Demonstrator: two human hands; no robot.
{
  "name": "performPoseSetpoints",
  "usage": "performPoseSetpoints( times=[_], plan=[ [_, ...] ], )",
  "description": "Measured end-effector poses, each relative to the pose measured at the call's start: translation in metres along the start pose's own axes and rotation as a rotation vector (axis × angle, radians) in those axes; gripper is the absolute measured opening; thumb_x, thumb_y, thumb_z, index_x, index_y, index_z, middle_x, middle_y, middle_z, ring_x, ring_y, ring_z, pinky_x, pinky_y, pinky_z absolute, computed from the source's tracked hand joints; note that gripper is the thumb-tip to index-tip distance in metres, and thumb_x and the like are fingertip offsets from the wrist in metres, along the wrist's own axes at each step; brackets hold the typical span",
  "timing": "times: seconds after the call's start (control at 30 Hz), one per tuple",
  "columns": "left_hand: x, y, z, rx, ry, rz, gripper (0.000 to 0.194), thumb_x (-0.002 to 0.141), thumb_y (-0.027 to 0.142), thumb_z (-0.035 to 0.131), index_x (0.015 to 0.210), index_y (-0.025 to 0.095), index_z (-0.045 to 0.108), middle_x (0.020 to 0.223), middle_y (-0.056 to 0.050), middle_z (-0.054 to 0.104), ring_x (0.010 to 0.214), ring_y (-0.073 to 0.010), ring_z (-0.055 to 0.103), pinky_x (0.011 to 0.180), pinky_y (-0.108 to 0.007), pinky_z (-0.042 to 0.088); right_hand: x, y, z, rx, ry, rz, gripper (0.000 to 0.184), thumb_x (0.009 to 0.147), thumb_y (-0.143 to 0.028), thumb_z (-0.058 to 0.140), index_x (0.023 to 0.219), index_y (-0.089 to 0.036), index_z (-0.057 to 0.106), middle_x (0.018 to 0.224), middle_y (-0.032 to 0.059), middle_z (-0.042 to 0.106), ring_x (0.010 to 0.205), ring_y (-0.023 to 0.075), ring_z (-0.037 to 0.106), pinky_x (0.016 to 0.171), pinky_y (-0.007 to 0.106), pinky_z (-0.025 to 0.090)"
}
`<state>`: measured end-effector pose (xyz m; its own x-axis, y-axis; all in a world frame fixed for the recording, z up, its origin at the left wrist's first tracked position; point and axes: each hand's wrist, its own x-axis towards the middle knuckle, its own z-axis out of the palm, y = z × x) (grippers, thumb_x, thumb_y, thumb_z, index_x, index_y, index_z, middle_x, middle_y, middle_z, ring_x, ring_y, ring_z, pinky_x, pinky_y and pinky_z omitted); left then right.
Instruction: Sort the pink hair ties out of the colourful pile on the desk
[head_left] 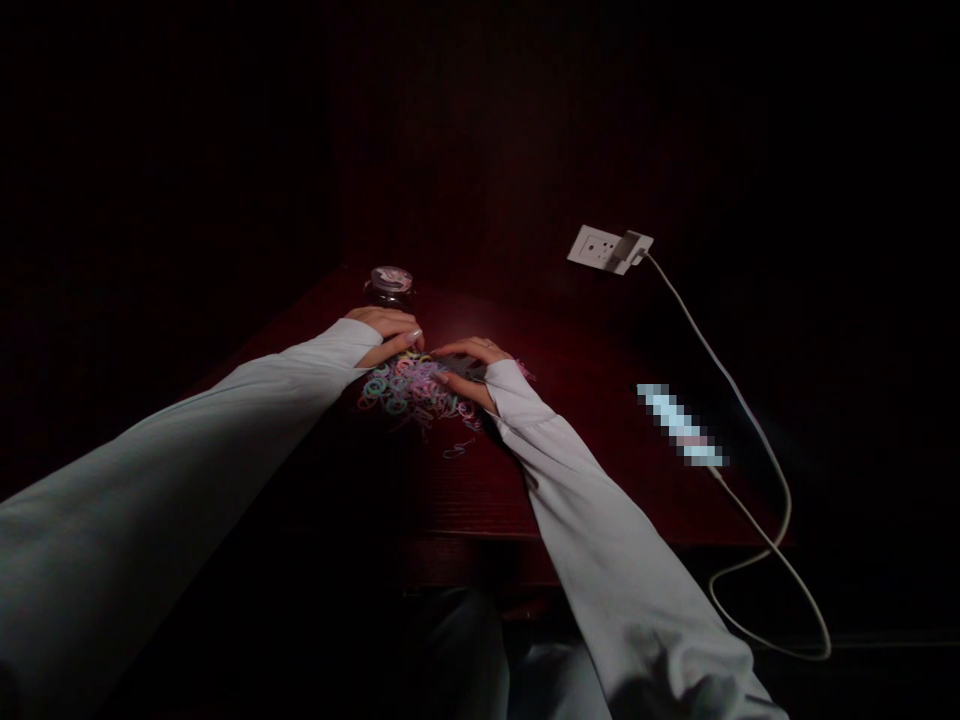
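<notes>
A loose heap of small multicoloured elastic hair bands (412, 392) lies on the dark red tabletop, in purple, green, pink and yellow. My left hand (388, 328) rests at the heap's far left side, its fingers stretched out and curved over the edge of the bands. On the right side, my right hand (474, 368) touches the bands with thumb and fingers apart. Neither hand visibly grips a band. Just beyond my left hand stands a round, lidded jar (391, 284), its lower part hidden by that hand. One stray band (459, 450) lies nearer to me.
A white wall socket (596, 247) with a plugged-in charger (631, 250) is at the right. Its white cable (739, 395) loops down to a lit, pixelated phone (681, 425) on the right of the table (480, 500). The surroundings are very dark.
</notes>
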<state>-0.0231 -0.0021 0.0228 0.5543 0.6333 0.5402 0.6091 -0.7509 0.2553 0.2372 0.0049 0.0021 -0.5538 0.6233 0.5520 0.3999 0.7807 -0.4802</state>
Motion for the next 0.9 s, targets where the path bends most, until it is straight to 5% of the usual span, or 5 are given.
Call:
performPoseSetpoints(
  times=[0.2, 0.37, 0.67, 0.77, 0.9],
  plan=[
    [0.001, 0.005, -0.002, -0.005, -0.033, -0.010, 0.056, 0.113, 0.046, 0.031, 0.100, 0.021, 0.080, 0.104, -0.007, 0.081, 0.102, -0.0221, 0.073, 0.098, -0.033, 0.052, -0.002, -0.014, -0.015, -0.190, -0.020, -0.024, 0.017, 0.100, -0.041, 0.076, 0.107, -0.028, 0.084, 0.110, 0.0040, 0.082, 0.110, 0.0238, 0.069, 0.104, 0.041, 0.047],
    [0.002, 0.003, -0.003, 0.106, -0.060, 0.011, 0.046, 0.111, 0.045, 0.041, 0.105, 0.020, 0.079, 0.107, -0.007, 0.081, 0.103, -0.0223, 0.073, 0.093, -0.032, 0.050, -0.001, -0.010, -0.032, -0.319, 0.026, 0.027, 0.042, 0.111, -0.049, 0.056, 0.092, -0.023, 0.082, 0.089, 0.0055, 0.078, 0.087, 0.0195, 0.068, 0.088, 0.032, 0.047],
    [0.003, 0.002, -0.004, 0.098, -0.054, 0.099, 0.034, 0.108, 0.036, 0.049, 0.103, 0.019, 0.078, 0.102, -0.007, 0.080, 0.093, -0.0198, 0.072, 0.090, -0.030, 0.050, -0.006, -0.018, -0.041, -0.384, -0.004, 0.250, 0.064, 0.112, -0.055, 0.051, 0.064, -0.020, 0.076, 0.055, 0.0017, 0.060, 0.059, 0.0141, 0.054, 0.067, 0.031, 0.036],
    [0.003, 0.001, -0.002, 0.054, -0.039, 0.086, 0.032, 0.107, 0.036, 0.051, 0.102, 0.020, 0.078, 0.102, -0.007, 0.079, 0.092, -0.0195, 0.071, 0.089, -0.029, 0.050, -0.007, -0.018, -0.040, -0.312, 0.015, 0.256, 0.061, 0.110, -0.059, 0.050, 0.071, -0.020, 0.078, 0.058, 0.0012, 0.062, 0.060, 0.0141, 0.055, 0.065, 0.029, 0.036],
    [0.003, -0.001, -0.001, 0.021, -0.034, 0.064, 0.034, 0.107, 0.036, 0.050, 0.102, 0.020, 0.079, 0.101, -0.007, 0.079, 0.091, -0.0195, 0.071, 0.087, -0.030, 0.050, -0.007, -0.012, -0.030, -0.110, 0.031, 0.190, 0.038, 0.105, -0.052, 0.061, 0.116, -0.023, 0.083, 0.075, -0.0014, 0.070, 0.063, 0.0123, 0.055, 0.064, 0.026, 0.039]
  ],
)
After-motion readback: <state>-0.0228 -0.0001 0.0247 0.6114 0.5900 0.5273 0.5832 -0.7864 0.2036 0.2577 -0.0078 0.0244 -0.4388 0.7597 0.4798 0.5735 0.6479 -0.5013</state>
